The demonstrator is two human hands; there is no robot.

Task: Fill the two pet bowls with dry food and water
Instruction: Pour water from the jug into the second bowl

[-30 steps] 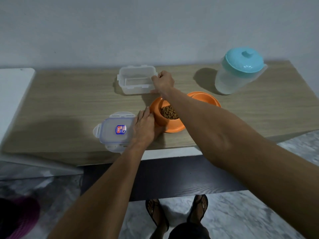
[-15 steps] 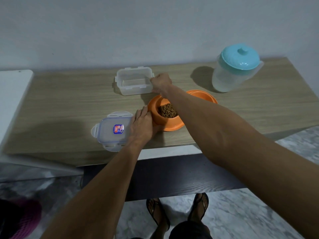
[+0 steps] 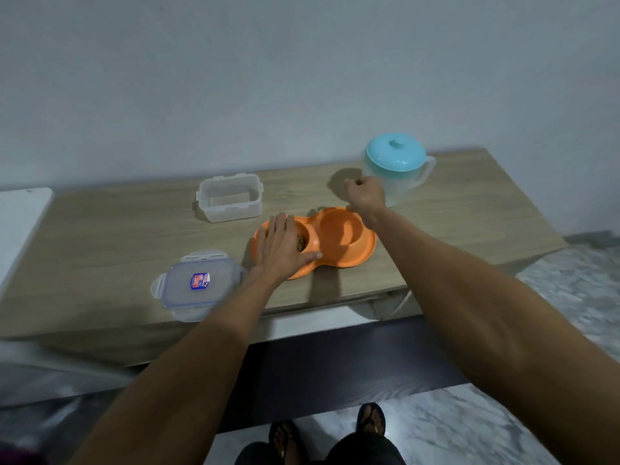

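An orange double pet bowl (image 3: pixel 367 245) sits near the front edge of the wooden table (image 3: pixel 100 236). Its left cup holds brown dry food (image 3: pixel 301 241); its right cup (image 3: pixel 340 229) looks dry and bare. My left hand (image 3: pixel 280 248) lies flat on the left rim, fingers spread, partly covering the food. My right hand (image 3: pixel 365 194) hovers loosely curled behind the right cup, just left of a clear water pitcher (image 3: pixel 407 177) with a teal lid (image 3: pixel 396 152). It holds nothing.
A clear plastic container (image 3: pixel 229 201) stands open and bare at the back of the table. Its lid (image 3: pixel 198 285) with a blue seal lies at the front left. A white surface (image 3: pixel 20 213) adjoins the table's left end. My sandalled feet show on the marble floor.
My right hand has let go of the clear container and moved right, toward the pitcher. My left hand has slid from beside the bowl onto its left rim.
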